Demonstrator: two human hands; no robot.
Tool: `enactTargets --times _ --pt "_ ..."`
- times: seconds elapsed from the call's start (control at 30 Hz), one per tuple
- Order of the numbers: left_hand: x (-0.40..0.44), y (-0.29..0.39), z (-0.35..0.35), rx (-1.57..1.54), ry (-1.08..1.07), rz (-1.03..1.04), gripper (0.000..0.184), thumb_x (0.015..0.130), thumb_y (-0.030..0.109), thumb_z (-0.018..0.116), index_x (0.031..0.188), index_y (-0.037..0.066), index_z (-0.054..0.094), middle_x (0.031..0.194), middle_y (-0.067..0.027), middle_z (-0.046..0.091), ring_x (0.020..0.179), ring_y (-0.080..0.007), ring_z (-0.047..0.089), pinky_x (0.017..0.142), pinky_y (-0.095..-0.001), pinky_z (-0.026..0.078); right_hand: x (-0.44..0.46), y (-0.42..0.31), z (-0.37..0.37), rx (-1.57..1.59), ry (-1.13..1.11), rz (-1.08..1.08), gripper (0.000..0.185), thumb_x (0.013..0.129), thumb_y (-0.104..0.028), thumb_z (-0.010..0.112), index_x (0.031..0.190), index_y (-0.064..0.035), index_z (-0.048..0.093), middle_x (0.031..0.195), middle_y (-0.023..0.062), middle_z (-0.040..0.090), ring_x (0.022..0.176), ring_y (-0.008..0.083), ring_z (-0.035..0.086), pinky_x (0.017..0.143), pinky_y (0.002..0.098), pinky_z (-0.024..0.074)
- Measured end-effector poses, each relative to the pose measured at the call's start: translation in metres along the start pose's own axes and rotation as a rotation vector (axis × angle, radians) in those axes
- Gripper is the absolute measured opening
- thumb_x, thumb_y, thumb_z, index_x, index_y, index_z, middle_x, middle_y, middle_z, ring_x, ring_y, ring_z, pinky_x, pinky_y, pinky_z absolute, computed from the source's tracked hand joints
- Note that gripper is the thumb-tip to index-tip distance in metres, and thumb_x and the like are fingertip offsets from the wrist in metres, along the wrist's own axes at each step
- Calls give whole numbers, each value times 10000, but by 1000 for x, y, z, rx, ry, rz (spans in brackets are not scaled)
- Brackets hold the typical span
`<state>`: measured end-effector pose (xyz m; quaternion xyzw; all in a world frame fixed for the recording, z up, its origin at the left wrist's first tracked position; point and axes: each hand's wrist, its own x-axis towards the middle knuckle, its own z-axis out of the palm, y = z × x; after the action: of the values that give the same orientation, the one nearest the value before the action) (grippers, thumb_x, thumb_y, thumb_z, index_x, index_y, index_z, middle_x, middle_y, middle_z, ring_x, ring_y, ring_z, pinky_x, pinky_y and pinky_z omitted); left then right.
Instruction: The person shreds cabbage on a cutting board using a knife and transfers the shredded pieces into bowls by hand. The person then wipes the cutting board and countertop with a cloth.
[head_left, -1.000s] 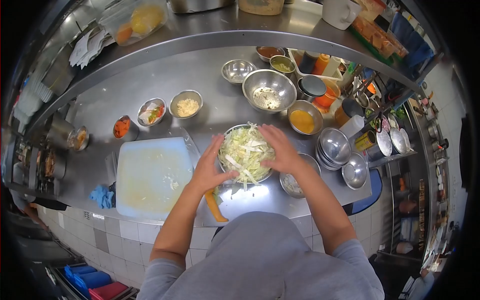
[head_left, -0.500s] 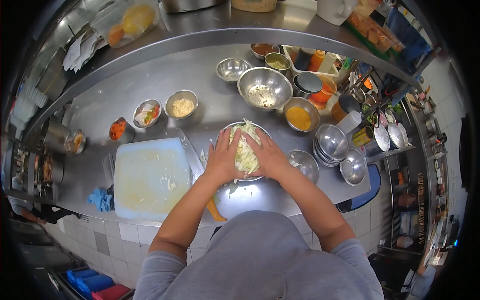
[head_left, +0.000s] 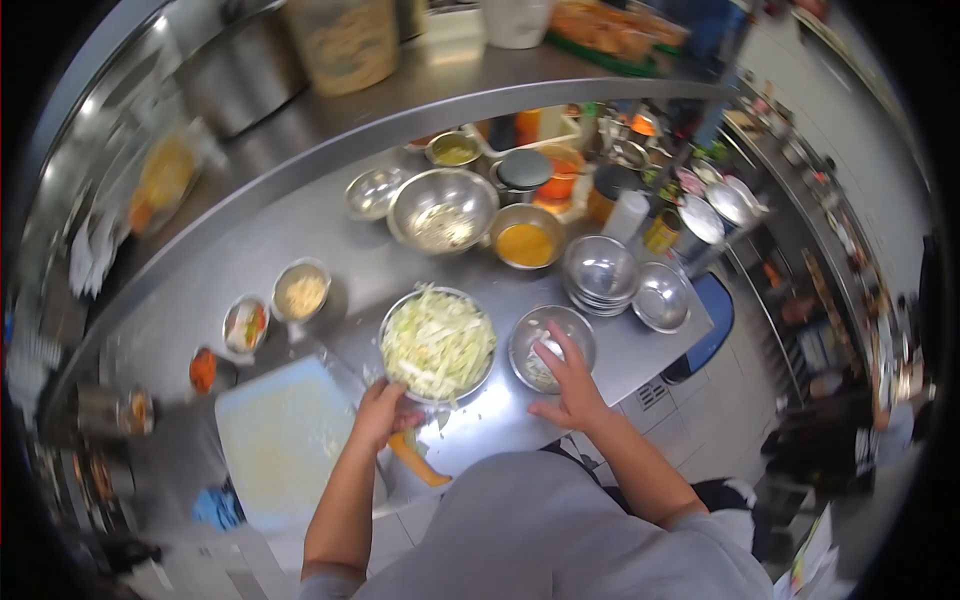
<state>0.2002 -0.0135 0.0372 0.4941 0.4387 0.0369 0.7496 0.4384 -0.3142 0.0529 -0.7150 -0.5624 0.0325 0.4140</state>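
Note:
Shredded cabbage (head_left: 437, 343) is heaped in a metal bowl at the centre of the steel counter. My left hand (head_left: 384, 412) is at the bowl's lower left edge, fingers curled, just above the orange knife handle (head_left: 418, 462); whether it grips anything is too blurred to tell. My right hand (head_left: 572, 385) has its fingers spread and holds nothing. It hovers over the right side of a smaller metal bowl (head_left: 522, 345) with some white pieces inside. Left of my left hand lies a pale blue cutting board (head_left: 285, 440).
Behind are a large metal bowl (head_left: 440, 190) and a bowl of orange liquid (head_left: 524, 243). Stacked bowls (head_left: 600, 268) stand to the right, small ingredient bowls (head_left: 301, 291) to the left. A steel shelf (head_left: 420, 118) crosses above the counter.
Both hands have come off the cabbage. My left moved to the bowl's lower left edge, my right over to the smaller bowl. The view has turned to the right.

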Motion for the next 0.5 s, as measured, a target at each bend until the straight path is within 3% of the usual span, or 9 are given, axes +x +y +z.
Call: enactTargets --times 0.03,0.1,0.17,0.2,0.27,0.33,0.4,0.43,0.5 --pt "4 4 4 42 -42 7 637 1031 241 646 1550 -82 469 1204 -268 721 893 -336 795 782 -380 673 -33 8 -3 -65 62 71 985 863 -525 858 1653 -107 444 1755 286 242 1580 528 302 1272 596 302" --pt "15 11 8 -32 -227 -274 561 1006 190 567 1491 -88 516 1213 -274 726 984 -398 793 830 -394 685 -92 14 -9 -148 164 175 961 899 -566 815 1644 -81 451 1736 303 266 1569 515 329 1264 578 327" --pt "32 10 13 -22 -247 -300 541 987 161 558 1466 -88 529 1227 -285 721 1014 -420 787 846 -396 685 -150 15 -15 -233 316 448 913 861 -364 891 1631 -122 464 1697 315 318 1512 540 390 1247 571 355" --pt "41 6 14 -54 -228 -324 522 967 132 549 1441 -88 542 1241 -296 716 1043 -442 780 861 -397 686 -187 26 -13 -245 340 467 913 861 -364 891 1631 -122 464 1697 315 318 1512 540 390 1247 571 355" --pt "63 -11 5 -81 -247 -328 483 941 83 545 1392 -88 552 1254 -297 697 1027 -446 771 808 -383 692 -268 58 -1 -337 400 760 874 876 -342 880 1617 -106 480 1687 335 316 1475 542 426 1216 552 404" --pt "80 -28 4 -313 -163 -310 453 919 36 539 1354 -88 551 1218 -278 695 972 -439 764 717 -345 685 -349 64 0 -467 270 1082 784 940 -326 824 1603 -73 491 1660 338 369 1486 519 449 1202 529 427" --pt "51 -25 27 -344 -80 -225 453 898 2 533 1343 -83 544 1199 -264 688 925 -433 753 620 -293 653 -442 87 9 -363 286 1257 717 962 -352 799 1563 -56 545 1546 339 522 1418 483 547 1149 512 480" --pt "49 -31 24 -371 -64 -224 457 896 -2 525 1346 -76 546 1213 -269 687 937 -439 754 603 -281 647 -449 93 -2 -362 296 1263 717 962 -352 799 1563 -56 545 1546 339 522 1418 483 547 1149 512 480" --pt "29 -39 36 -372 -41 -236 463 893 -5 517 1350 -70 547 1227 -274 685 950 -445 756 585 -269 642 -458 97 -5 55 674 1559 627 980 -375 772 1486 -36 620 1432 299 635 1336 470 601 1156 505 473"
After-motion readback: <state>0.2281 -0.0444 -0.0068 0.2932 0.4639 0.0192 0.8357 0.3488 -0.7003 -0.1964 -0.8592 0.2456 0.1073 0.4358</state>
